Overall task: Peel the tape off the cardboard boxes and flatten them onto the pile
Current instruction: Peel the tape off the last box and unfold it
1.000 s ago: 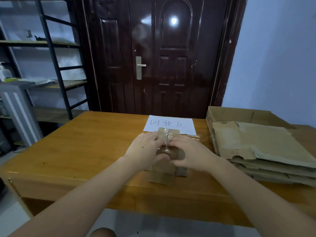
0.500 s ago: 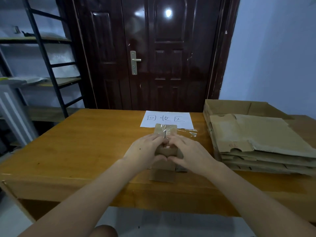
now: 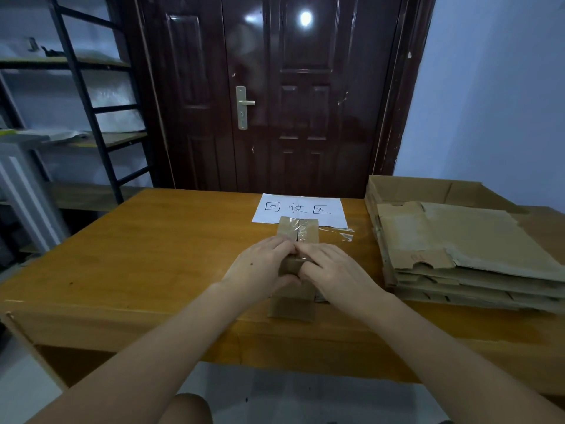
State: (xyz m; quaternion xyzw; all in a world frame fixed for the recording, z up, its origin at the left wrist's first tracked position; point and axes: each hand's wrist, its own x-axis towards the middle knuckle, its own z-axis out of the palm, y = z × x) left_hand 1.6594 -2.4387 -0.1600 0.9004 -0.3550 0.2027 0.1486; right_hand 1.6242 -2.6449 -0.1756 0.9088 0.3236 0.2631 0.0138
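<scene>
A small brown cardboard box (image 3: 298,231) lies on the wooden table (image 3: 146,258), its far flaps sealed with clear tape along the middle seam. My left hand (image 3: 260,266) and my right hand (image 3: 331,269) both grip the box's middle from either side, fingertips meeting at the taped seam. A nearer flap of the box (image 3: 292,307) sticks out below my hands. A loose strip of clear tape (image 3: 341,234) lies on the table just right of the box. The pile of flattened cardboard (image 3: 464,249) sits to the right.
A white paper sign (image 3: 301,209) with handwritten characters lies behind the box. A dark door (image 3: 275,93) stands beyond the table. Metal shelving (image 3: 82,96) is at the left. The table's near edge (image 3: 214,341) runs below my forearms.
My hands stay on the box, their fingertips drawing closer together at the seam. The camera view shifted slightly; the box itself has barely moved.
</scene>
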